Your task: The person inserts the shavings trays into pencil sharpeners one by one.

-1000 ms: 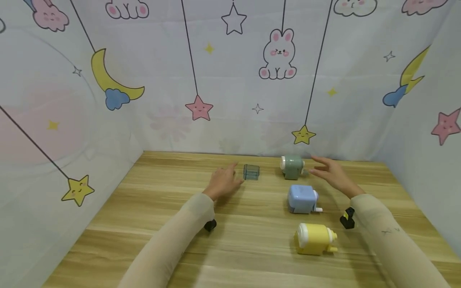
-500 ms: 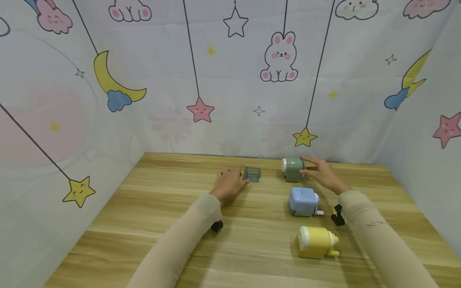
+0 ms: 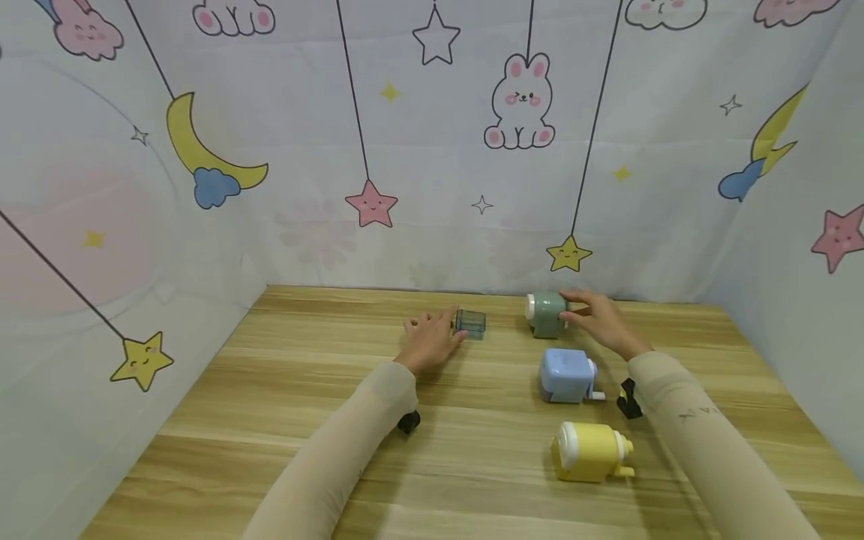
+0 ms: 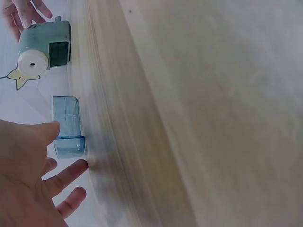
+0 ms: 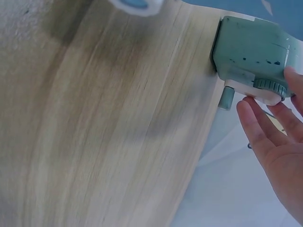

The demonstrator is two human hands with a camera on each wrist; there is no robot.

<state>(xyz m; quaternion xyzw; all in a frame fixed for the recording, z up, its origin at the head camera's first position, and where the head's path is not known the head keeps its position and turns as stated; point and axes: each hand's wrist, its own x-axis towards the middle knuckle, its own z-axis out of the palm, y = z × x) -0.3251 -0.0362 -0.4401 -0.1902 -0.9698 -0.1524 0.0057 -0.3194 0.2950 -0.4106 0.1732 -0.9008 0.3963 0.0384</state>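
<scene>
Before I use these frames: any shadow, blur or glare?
Head: even light, soft shadows by the sleeves, faint sheen on the table, no harsh glare. Left wrist: turned sideways, table hazy and soft toward the right; clear blue box reads fine. Right wrist: tilted, soft table shadow, white-and-blue item blurred and cut off at top; green sharpener clearer.

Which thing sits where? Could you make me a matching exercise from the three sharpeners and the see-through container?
Things:
1. green sharpener
2. blue sharpener
3. yellow sharpener
4. clear container

Places:
A. lowest of the four in the head view
B. beside the left grip
C. between the two other sharpeners
D. touched by the right grip

Right pairs: 1-D, 2-C, 3-A, 4-B
</scene>
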